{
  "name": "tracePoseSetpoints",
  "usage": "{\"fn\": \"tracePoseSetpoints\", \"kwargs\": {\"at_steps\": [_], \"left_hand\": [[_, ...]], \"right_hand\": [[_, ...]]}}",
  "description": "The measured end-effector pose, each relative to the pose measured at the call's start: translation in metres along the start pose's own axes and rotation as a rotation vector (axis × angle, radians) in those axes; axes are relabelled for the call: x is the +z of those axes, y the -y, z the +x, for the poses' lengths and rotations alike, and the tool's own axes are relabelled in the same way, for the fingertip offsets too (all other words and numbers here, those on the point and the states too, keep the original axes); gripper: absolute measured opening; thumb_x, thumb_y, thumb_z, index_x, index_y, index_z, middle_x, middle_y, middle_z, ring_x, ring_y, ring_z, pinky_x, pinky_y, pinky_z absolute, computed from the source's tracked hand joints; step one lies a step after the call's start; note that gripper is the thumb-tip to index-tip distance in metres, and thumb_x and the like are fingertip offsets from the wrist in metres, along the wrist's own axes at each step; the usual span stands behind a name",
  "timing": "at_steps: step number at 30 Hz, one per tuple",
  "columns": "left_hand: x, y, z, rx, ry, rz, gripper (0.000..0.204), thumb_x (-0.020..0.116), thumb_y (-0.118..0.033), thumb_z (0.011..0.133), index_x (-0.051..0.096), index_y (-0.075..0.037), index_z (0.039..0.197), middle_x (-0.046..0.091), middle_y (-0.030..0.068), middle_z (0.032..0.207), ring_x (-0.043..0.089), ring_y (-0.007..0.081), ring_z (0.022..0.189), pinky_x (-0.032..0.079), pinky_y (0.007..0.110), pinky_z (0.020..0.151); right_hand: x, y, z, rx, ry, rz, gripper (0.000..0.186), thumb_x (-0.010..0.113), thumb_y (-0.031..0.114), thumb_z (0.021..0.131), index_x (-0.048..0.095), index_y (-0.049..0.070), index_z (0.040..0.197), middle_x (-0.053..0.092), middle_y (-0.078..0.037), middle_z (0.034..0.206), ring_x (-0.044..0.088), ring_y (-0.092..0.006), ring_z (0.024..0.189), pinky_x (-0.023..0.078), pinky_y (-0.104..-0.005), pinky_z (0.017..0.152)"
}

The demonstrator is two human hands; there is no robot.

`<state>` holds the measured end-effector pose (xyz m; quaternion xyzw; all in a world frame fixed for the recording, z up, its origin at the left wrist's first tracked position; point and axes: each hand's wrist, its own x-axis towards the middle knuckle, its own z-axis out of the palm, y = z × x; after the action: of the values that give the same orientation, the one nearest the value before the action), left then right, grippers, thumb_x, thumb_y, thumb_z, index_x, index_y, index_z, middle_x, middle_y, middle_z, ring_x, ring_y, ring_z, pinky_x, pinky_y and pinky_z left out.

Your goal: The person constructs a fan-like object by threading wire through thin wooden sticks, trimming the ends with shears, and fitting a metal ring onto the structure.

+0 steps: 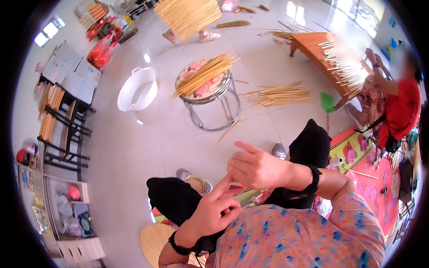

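Note:
My hands meet in front of my body, above my lap. My right hand has its index finger stuck out to the left and the other fingers curled in. Against its curled fingers rests the tip of my left index finger; anything small between them is hidden. My left hand keeps that finger stretched, the rest loosely bent and apart, with nothing seen in the palm. Beyond my knees, a round stool with a flowered seat bears a bundle of thin straw-coloured sticks.
More sticks lie on the floor by a green dustpan. A white tub stands left of the stool. At right, a person in red sits by a wooden bench. Another person holds a stick mat at the far side.

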<state>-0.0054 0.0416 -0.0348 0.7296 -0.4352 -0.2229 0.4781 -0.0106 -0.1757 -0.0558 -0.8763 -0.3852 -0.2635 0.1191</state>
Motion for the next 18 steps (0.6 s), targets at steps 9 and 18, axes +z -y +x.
{"fn": "tracePoseSetpoints", "kwargs": {"at_steps": [9, 18], "left_hand": [[0.016, 0.018, -0.007, -0.052, -0.022, 0.217, 0.008, 0.071, 0.004, 0.069, 0.069, 0.000, 0.075, 0.040, 0.0305, 0.136, 0.065, 0.0328, 0.098, 0.057, 0.029, 0.065], [0.029, 0.021, -0.003, 0.082, -0.024, 0.360, 0.004, 0.065, -0.002, 0.077, 0.066, -0.003, 0.080, 0.045, 0.0283, 0.132, 0.062, 0.0358, 0.095, 0.051, 0.037, 0.075]], "right_hand": [[0.020, -0.001, -0.009, -0.050, -0.035, 0.099, 0.014, 0.059, 0.017, 0.068, 0.056, 0.003, 0.070, 0.049, -0.005, 0.070, 0.053, -0.0215, 0.069, 0.035, -0.0528, 0.102], [0.020, -0.007, -0.015, -0.077, -0.034, 0.095, 0.024, 0.064, 0.027, 0.072, 0.058, 0.004, 0.067, 0.052, -0.004, 0.067, 0.055, -0.0225, 0.070, 0.031, -0.0546, 0.104]]}}
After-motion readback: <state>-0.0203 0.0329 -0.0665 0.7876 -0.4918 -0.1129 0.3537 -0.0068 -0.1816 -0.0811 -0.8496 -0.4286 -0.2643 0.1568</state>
